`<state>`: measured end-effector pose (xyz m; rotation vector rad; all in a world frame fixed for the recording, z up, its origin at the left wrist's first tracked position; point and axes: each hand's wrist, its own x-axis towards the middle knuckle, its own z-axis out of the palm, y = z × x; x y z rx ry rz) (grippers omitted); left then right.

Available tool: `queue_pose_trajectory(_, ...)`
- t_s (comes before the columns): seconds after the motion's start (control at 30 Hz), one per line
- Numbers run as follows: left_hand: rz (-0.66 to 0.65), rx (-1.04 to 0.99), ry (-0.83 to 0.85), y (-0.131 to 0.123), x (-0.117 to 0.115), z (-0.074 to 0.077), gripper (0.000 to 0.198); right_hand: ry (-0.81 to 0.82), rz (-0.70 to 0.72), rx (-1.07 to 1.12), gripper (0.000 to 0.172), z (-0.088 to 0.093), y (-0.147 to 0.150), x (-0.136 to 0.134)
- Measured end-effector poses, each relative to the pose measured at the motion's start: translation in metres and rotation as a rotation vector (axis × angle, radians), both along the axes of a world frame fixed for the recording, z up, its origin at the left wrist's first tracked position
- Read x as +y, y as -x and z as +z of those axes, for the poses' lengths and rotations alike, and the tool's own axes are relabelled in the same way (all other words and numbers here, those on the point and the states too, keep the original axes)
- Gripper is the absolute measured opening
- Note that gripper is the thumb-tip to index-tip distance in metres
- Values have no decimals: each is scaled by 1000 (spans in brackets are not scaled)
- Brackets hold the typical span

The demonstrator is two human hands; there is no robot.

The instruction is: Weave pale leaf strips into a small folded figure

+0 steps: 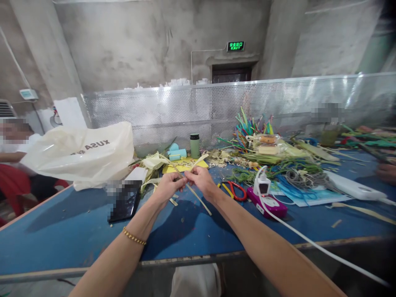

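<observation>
Over the blue table, my left hand (169, 185) and my right hand (201, 180) meet with thumbs and fingertips pinched together. Between them they grip pale, flat plant-fibre strips (199, 199). One strip runs down to the right below the fingers, and another end sticks up beyond my right hand. Where the strips cross, my fingertips hide them. Just beyond the hands lies a yellow sheet (200, 161) with plant scraps on it. Pale husk-like leaves (154, 161) lie close to my left hand.
A black phone (126, 202) and a large cream plastic bag (83, 152) are on the left. A green bottle (194, 146) stands behind. To the right are red-handled pliers (238, 191), a purple power strip (267, 203) with a white cable, and coloured fibre bundles (247, 128).
</observation>
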<state>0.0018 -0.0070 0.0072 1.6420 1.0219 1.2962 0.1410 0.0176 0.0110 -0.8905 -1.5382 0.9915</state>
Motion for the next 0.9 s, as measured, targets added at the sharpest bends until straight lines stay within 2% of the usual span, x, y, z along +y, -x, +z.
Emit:
queue_pose_trajectory(0.37,-19,12,-37,2,1,-1,26,-9,-49,61,22,-6,3,3)
queue_pose_trajectory(0.5,-14,8,-38,2,1,-2,26,-20,-28,72,24,-7,3,3)
queue_pose_trajectory(0.63,-20,-57,29,3,1,-5,30,-23,-9,35,28,-5,1,4)
queue_pose_trajectory(0.77,-163,-186,156,7,5,-9,31,2,-41,-40,29,-4,-5,8)
queue_pose_trajectory(0.83,-148,-223,181,9,8,-11,30,1,-34,-80,29,-5,-9,10)
queue_pose_trajectory(0.9,-75,-287,198,11,11,-11,30,-22,19,-148,30,-7,-13,11)
